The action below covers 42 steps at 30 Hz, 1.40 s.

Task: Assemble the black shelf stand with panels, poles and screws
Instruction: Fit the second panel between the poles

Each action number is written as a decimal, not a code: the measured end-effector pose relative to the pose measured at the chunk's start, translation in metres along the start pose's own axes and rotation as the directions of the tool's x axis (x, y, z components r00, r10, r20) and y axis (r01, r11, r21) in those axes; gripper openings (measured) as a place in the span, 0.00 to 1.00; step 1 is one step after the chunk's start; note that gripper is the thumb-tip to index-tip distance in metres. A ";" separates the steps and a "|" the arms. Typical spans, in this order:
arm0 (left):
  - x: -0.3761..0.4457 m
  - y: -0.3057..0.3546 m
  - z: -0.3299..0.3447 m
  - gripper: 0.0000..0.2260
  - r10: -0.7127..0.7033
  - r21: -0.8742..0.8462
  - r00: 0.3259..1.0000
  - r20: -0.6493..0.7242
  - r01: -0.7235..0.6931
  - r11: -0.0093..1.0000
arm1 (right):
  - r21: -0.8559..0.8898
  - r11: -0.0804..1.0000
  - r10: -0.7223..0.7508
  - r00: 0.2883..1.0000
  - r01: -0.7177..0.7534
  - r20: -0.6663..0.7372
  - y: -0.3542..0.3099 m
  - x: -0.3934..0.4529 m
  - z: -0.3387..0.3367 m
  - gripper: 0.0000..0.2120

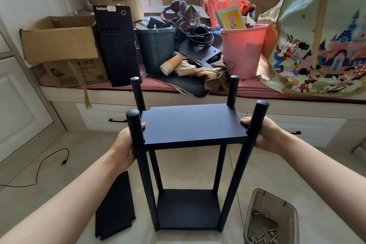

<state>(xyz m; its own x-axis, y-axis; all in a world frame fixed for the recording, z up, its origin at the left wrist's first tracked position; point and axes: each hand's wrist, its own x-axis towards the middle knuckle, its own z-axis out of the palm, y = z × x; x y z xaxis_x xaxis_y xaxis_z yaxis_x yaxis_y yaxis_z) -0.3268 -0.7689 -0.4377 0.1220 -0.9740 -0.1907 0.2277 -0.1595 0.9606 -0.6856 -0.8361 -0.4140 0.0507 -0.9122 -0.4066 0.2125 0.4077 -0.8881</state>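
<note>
The black shelf stand stands upright on the floor, its poles (242, 164) rising at the corners. A lower panel (188, 209) sits near the floor. An upper panel (193, 125) lies level between the poles, below their rounded tops. My left hand (123, 148) grips the upper panel's left edge, thumb on top beside the near left pole. On the panel's right edge my right hand (265, 134) grips the same way, by the near right pole. A loose black panel (114, 208) lies on the floor at the lower left.
A grey tray (255, 204) holding several screws sits on the floor at the lower right. Behind the stand a window bench carries cardboard boxes (59, 43), a black computer tower (116, 45), a dark bin (156, 47), a pink bucket (242, 49) and a cartoon-print bag (324, 45). A black cable (45, 162) trails at left.
</note>
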 end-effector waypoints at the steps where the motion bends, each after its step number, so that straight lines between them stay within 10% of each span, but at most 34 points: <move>1: 0.001 -0.002 -0.001 0.22 -0.001 0.001 1.000 -0.001 0.001 1.000 | -0.001 1.000 0.004 1.000 -0.004 0.002 0.003 0.001 -0.001 0.02; 42: 0.021 -0.089 -0.014 0.17 -0.144 -0.097 0.989 -0.008 0.143 0.985 | -0.037 0.996 0.083 0.996 -0.084 -0.026 0.089 0.032 -0.021 0.12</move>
<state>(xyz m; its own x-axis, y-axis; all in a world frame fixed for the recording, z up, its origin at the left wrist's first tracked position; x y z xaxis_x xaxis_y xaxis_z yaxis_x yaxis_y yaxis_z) -0.3315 -0.7729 -0.5302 0.0954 -0.9395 -0.3289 0.3352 -0.2808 0.8993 -0.6854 -0.8285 -0.5106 0.0425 -0.8739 -0.4843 0.1710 0.4839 -0.8583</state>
